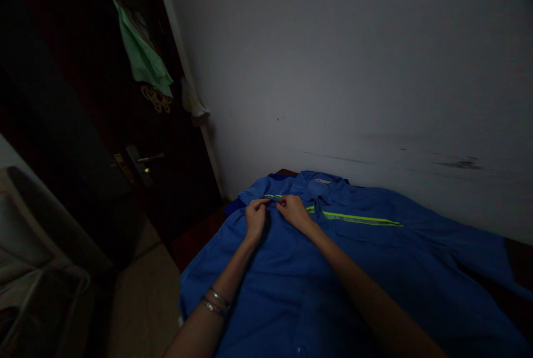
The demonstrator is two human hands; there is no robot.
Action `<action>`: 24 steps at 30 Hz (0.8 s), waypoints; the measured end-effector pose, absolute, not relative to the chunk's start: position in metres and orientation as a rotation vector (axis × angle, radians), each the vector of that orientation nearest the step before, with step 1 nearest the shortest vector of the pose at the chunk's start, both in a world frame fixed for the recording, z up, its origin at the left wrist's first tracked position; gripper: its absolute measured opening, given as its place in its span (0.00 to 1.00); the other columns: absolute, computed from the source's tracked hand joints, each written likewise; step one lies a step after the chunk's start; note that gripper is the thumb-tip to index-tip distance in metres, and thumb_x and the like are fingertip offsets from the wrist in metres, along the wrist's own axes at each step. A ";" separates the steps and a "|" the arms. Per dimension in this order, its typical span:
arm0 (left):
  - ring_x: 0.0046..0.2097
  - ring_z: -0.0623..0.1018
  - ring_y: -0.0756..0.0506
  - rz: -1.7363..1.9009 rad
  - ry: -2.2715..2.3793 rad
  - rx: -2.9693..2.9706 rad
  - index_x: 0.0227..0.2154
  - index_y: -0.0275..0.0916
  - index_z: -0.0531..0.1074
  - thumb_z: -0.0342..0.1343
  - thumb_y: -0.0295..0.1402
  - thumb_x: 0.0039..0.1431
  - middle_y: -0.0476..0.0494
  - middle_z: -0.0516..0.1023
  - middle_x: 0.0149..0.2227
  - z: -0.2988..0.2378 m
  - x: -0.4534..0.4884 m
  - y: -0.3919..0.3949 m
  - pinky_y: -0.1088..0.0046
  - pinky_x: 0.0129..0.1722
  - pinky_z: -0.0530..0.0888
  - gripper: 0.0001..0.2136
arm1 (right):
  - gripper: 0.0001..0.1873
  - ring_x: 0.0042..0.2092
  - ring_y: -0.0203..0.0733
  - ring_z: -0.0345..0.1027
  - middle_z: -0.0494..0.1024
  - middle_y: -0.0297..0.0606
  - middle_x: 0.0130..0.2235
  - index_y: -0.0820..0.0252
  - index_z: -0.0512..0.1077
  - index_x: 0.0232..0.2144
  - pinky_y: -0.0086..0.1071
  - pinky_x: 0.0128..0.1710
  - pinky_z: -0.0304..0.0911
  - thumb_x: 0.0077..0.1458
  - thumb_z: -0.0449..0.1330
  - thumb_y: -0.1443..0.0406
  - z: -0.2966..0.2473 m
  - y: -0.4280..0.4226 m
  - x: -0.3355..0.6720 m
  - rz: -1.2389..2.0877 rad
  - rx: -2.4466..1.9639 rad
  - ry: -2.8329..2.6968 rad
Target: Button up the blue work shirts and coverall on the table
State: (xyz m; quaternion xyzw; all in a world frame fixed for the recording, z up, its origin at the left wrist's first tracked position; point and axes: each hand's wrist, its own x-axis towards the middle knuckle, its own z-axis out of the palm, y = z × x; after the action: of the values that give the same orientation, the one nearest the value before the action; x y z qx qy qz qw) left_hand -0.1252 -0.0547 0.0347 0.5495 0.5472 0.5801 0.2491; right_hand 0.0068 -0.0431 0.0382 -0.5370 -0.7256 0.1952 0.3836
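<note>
A blue work jacket (pixel 275 280) with yellow-green and grey reflective strips lies spread out, its collar toward the wall. My left hand (pixel 255 218) pinches the cloth on the left side of the chest, close to the strip. Just right of it, my right hand (pixel 292 210) grips the same patch of fabric between thumb and fingers. A small raised fold of cloth shows between the two hands. One sleeve stretches out to the right; a white label (pixel 322 181) sits inside the collar.
Behind the jacket rises a pale wall (pixel 333 69) with dark scuffs. At the left stands a dark door (pixel 179 147) with a metal handle (pixel 150 157) and a hanging green cloth (pixel 141 53). A pale piece of furniture (pixel 37 258) is at the lower left.
</note>
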 end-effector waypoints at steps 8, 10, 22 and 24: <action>0.40 0.72 0.48 1.376 1.607 2.214 0.26 0.37 0.75 0.48 0.19 0.44 0.44 0.76 0.34 0.036 -0.126 -0.061 0.69 0.45 0.66 0.12 | 0.10 0.21 0.32 0.64 0.74 0.36 0.25 0.65 0.74 0.28 0.21 0.17 0.58 0.44 0.56 0.65 0.033 -0.033 0.011 1.006 -1.312 -1.525; 0.41 0.71 0.47 1.288 1.611 2.333 0.28 0.38 0.75 0.50 0.21 0.45 0.45 0.76 0.35 0.037 -0.125 -0.064 0.69 0.45 0.65 0.11 | 0.08 0.19 0.30 0.62 0.72 0.34 0.22 0.66 0.73 0.26 0.20 0.14 0.57 0.42 0.58 0.66 0.032 -0.031 0.013 1.137 -1.280 -1.420; 0.43 0.69 0.46 1.076 1.755 2.551 0.30 0.41 0.74 0.53 0.29 0.52 0.47 0.75 0.36 0.037 -0.122 -0.067 0.65 0.44 0.58 0.06 | 0.02 0.18 0.27 0.60 0.65 0.29 0.16 0.67 0.70 0.22 0.20 0.14 0.62 0.40 0.61 0.71 0.038 -0.037 0.012 1.339 -1.272 -1.282; 0.43 0.69 0.46 1.051 1.745 2.589 0.30 0.41 0.74 0.53 0.29 0.52 0.47 0.75 0.35 0.036 -0.122 -0.067 0.65 0.44 0.58 0.06 | 0.02 0.18 0.28 0.60 0.64 0.29 0.16 0.67 0.70 0.22 0.21 0.14 0.62 0.41 0.61 0.72 0.039 -0.038 0.012 1.346 -1.276 -1.275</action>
State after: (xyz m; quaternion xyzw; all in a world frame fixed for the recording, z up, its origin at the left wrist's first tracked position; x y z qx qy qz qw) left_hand -0.1225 -0.0672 0.0363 0.7836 0.5282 0.3180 -0.0764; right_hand 0.0117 -0.0377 0.0390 -0.5116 -0.5113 0.5396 0.4309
